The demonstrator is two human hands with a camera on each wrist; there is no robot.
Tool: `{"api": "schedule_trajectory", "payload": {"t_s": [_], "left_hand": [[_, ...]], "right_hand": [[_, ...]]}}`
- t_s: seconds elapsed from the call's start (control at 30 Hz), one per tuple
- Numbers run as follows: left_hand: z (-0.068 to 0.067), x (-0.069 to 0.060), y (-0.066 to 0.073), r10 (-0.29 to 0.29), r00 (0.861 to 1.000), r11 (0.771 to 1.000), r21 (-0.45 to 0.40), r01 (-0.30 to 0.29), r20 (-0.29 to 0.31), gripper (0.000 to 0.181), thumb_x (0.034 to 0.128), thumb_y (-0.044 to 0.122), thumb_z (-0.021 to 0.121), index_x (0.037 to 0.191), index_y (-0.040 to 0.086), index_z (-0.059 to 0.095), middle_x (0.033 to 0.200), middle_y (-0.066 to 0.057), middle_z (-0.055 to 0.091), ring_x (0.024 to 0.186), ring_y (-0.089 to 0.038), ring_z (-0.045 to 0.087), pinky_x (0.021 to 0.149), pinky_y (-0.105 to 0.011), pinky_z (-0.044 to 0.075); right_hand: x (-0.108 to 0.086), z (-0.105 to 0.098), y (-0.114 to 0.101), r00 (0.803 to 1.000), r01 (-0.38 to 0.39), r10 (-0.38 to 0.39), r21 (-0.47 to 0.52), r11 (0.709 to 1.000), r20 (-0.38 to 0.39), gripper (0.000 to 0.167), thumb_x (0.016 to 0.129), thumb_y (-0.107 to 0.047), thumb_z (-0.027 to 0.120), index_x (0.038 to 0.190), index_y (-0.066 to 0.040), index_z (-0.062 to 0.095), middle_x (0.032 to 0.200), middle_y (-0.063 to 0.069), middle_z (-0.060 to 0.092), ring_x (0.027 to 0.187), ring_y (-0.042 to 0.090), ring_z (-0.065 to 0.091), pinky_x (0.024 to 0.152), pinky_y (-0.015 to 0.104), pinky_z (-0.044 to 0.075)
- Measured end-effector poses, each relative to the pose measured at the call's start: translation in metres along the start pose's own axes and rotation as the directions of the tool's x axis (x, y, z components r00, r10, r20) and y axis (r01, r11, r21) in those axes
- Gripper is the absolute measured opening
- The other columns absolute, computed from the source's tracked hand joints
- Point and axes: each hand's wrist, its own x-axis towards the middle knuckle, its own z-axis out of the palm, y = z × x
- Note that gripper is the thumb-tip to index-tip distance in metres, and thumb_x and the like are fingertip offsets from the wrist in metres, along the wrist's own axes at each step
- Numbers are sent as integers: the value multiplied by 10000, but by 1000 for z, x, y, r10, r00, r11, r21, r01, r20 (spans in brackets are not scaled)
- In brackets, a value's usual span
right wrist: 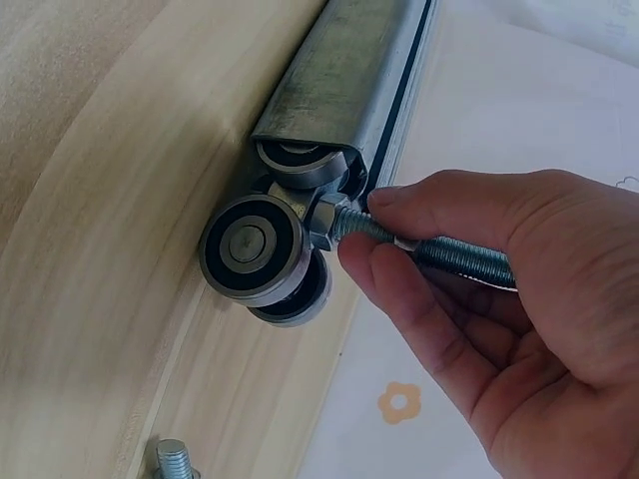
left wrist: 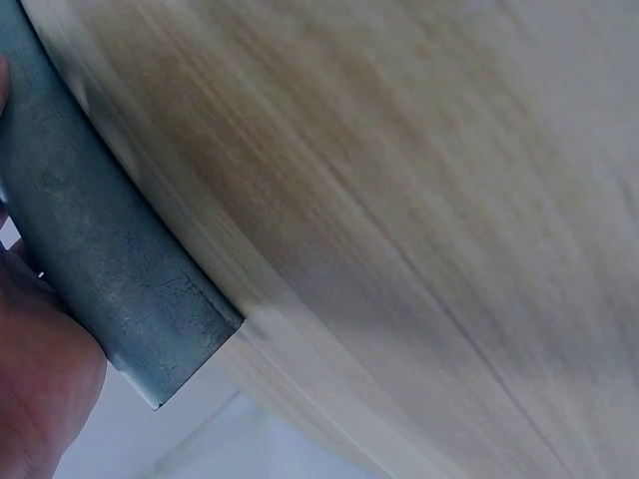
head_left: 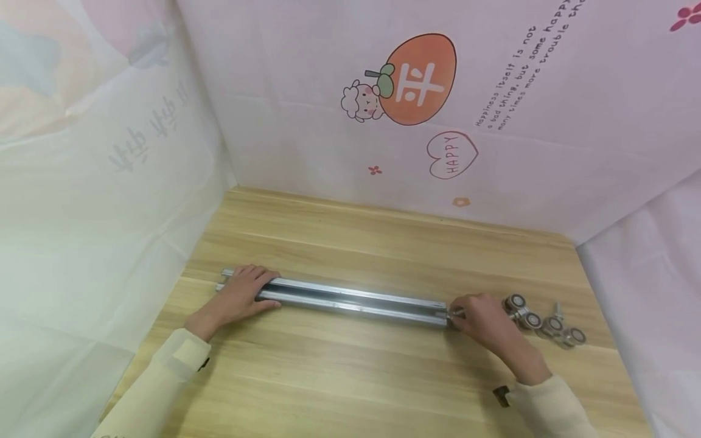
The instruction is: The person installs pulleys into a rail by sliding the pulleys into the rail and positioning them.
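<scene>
A long galvanized steel channel rail (head_left: 356,301) lies on the table with its slot facing up. My left hand (head_left: 243,292) grips it near its left end, fingers over the far side and thumb along the near side. At the right end, my right hand (head_left: 484,319) pinches the threaded bolt (right wrist: 364,225) of a roller trolley (right wrist: 255,247) between thumb and fingers. In the right wrist view, one roller (right wrist: 300,165) sits in the rail's mouth, while the other rollers remain outside. The left wrist view shows the rail's plain outer face; most of the left fingers are hidden there.
Right of the right hand, more roller trolleys (head_left: 554,324) lie on the wooden table (head_left: 328,371), one with its bolt (head_left: 558,310) pointing up. Printed white cloth (head_left: 306,134) hangs behind the table and along both sides.
</scene>
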Motion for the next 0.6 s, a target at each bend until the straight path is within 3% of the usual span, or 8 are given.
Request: {"api": "schedule_trajectory", "payload": {"t_s": [0.6], "left_hand": [[3, 1, -3, 7, 1000, 1000, -4, -7, -18, 660, 920, 465, 809, 1413, 72, 614, 1263, -120, 677, 1207, -331, 602, 1125, -588, 422]], "right_hand": [[9, 1, -14, 1000, 0, 0, 23, 1000, 11, 104, 833, -10, 833, 923, -40, 791, 868, 64, 788, 719, 153, 741, 618, 278, 626]]}}
